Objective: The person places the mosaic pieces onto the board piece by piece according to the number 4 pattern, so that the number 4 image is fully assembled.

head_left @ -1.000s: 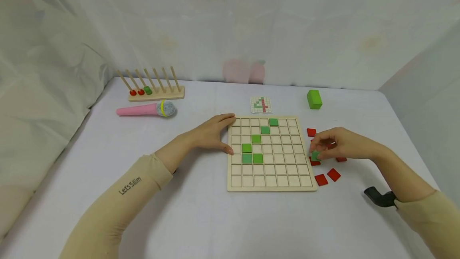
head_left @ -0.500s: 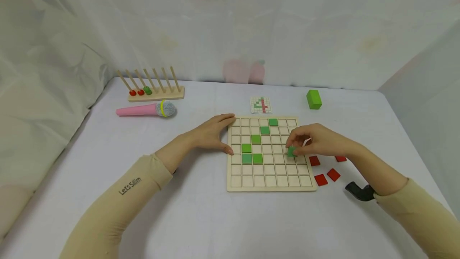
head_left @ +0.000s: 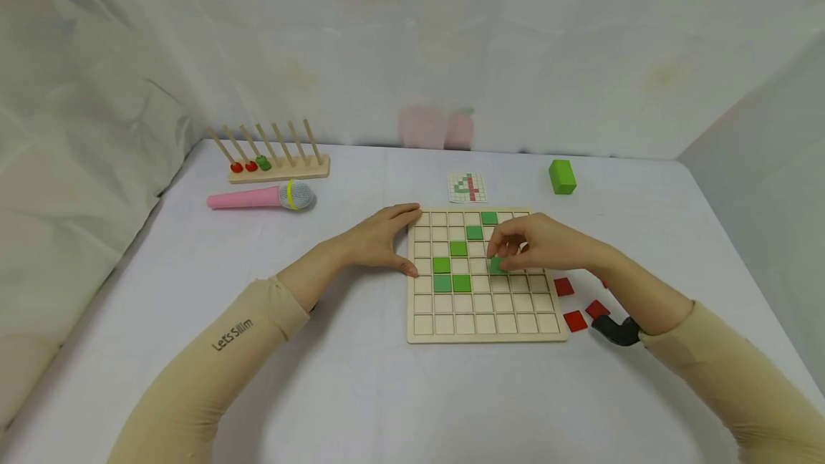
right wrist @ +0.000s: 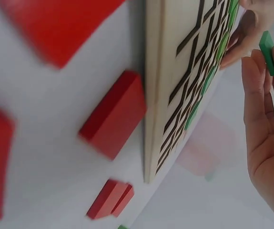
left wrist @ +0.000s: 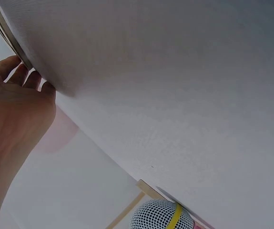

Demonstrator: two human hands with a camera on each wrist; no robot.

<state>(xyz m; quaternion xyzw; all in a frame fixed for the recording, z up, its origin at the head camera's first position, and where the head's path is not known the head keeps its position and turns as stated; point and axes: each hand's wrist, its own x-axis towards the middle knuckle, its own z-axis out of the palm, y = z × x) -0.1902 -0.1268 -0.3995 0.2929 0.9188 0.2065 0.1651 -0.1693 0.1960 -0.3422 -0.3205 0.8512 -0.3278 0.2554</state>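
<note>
A wooden grid board (head_left: 451,324) lies on the white table, with several green square tiles set in its cells, one of them a tile (head_left: 461,283) left of centre. My left hand (head_left: 377,238) rests at the board's left edge, thumb and fingers spread along it. Over the board's right half my right hand (head_left: 548,242) pinches a green tile (right wrist: 268,52) between thumb and fingers. In the head view that tile overlaps cells right of the middle. Red tiles (head_left: 575,321) lie beside the board's right edge, some hidden under the right forearm.
Behind the board lies a small pattern card (head_left: 467,187) with green and red squares. A green block (head_left: 563,177) stands back right. To the left are a pink toy microphone (head_left: 258,196) and a wooden peg stand (head_left: 280,172) with small red and green beads.
My right hand has carried the green tile leftward from among the red tiles to over the board. My left hand has stayed at the board's edge.
</note>
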